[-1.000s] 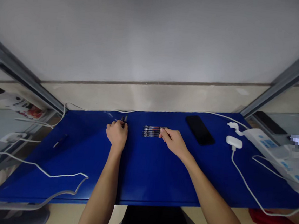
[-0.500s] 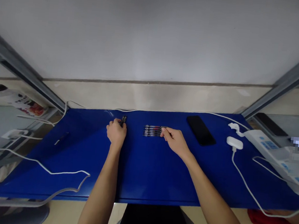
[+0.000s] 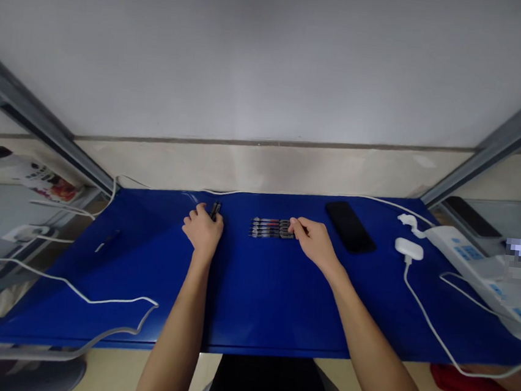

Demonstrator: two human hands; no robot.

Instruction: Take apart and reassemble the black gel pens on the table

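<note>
Several slim pens (image 3: 269,228) with clear barrels and dark ends lie side by side in a row on the blue tabletop (image 3: 251,287). My right hand (image 3: 309,236) is at the right end of the row, its thumb and forefinger pinched at the dark ends; what lies between the fingertips is too small to make out. To the left of the row, my left hand (image 3: 204,227) is closed on dark pens (image 3: 215,209), whose ends stick out between thumb and fingers. The rest of these pens is hidden under the hand.
A black phone (image 3: 350,227) lies right of my right hand. Further right are a white earphone case (image 3: 409,249) on a cable and a white power strip (image 3: 467,252). A dark pen (image 3: 107,240) and a white cable (image 3: 89,301) lie at the left.
My right hand has slid a little to the right, uncovering the pens' dark ends. The fingers of my left hand have shifted slightly around the dark pens.
</note>
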